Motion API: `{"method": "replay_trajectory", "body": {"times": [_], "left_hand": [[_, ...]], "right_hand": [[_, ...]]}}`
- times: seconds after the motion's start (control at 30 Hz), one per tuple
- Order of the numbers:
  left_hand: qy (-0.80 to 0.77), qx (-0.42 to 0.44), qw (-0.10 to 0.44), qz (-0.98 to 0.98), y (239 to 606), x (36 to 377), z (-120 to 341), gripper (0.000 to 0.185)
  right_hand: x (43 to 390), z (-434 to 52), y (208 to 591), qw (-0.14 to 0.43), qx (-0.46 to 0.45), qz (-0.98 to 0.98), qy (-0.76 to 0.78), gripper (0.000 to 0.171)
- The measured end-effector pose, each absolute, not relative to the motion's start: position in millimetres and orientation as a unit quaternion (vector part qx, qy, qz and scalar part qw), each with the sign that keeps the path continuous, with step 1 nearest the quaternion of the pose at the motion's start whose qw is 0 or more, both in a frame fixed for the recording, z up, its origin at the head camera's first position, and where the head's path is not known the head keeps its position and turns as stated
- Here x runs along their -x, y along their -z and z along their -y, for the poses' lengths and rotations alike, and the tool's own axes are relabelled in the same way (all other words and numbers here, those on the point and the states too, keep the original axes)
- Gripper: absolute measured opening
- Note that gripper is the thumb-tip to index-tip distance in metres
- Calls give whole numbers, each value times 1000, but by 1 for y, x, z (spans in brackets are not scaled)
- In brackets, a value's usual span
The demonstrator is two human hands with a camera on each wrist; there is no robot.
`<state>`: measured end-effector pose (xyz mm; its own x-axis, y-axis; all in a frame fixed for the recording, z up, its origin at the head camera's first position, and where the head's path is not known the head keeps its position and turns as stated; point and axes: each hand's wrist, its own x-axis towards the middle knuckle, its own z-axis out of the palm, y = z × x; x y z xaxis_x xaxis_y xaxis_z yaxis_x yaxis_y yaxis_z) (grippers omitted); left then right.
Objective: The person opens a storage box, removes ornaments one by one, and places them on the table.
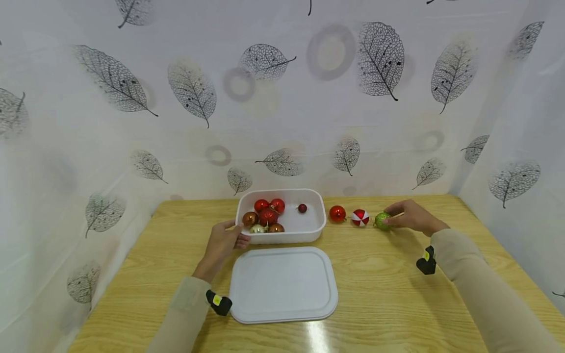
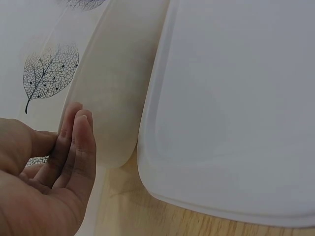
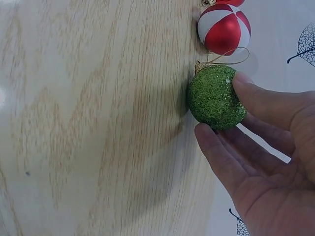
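Note:
My left hand (image 1: 224, 241) holds the front left corner of a white plastic box (image 1: 287, 239), its thumb at the rim and fingers along the outer wall in the left wrist view. Inside the box lie several Christmas baubles, among them a large red bauble (image 1: 268, 216), a brown bauble (image 1: 249, 218) and a small dark red bauble (image 1: 302, 208). On the right, my right hand (image 1: 412, 216) pinches a glittery green bauble (image 3: 215, 97) between thumb and fingers. This bauble has a gold cap and a thin loop, and sits close over the tabletop.
A red-and-white bauble (image 1: 360, 217) and a shiny red bauble (image 1: 337, 214) lie in a row between the box and the green one. In front of the box lies a flat white lid (image 1: 284, 284) on the wooden table (image 1: 375, 299). Leaf-patterned sheeting (image 1: 282, 117) hangs behind.

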<state>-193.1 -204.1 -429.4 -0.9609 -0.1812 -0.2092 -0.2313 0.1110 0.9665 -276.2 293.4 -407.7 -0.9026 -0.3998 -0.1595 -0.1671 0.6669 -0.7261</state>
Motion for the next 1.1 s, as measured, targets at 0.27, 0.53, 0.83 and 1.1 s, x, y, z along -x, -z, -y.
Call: {"method": "replay_trajectory", "body": {"times": [0.27, 0.53, 0.83, 1.1], "left_hand": [[-651, 136, 20, -746, 429, 193, 205, 42], [-653, 138, 18, -745, 429, 193, 205, 43], [-659, 133, 17, -740, 428, 191, 204, 41], [-657, 139, 19, -740, 428, 192, 203, 41]], "right_hand": [[275, -293, 404, 138, 167, -910, 353, 54], [277, -296, 401, 148, 166, -907, 358, 56], [277, -295, 388, 149, 163, -901, 373, 58], [282, -284, 372, 132, 173, -904, 367, 58]]}}
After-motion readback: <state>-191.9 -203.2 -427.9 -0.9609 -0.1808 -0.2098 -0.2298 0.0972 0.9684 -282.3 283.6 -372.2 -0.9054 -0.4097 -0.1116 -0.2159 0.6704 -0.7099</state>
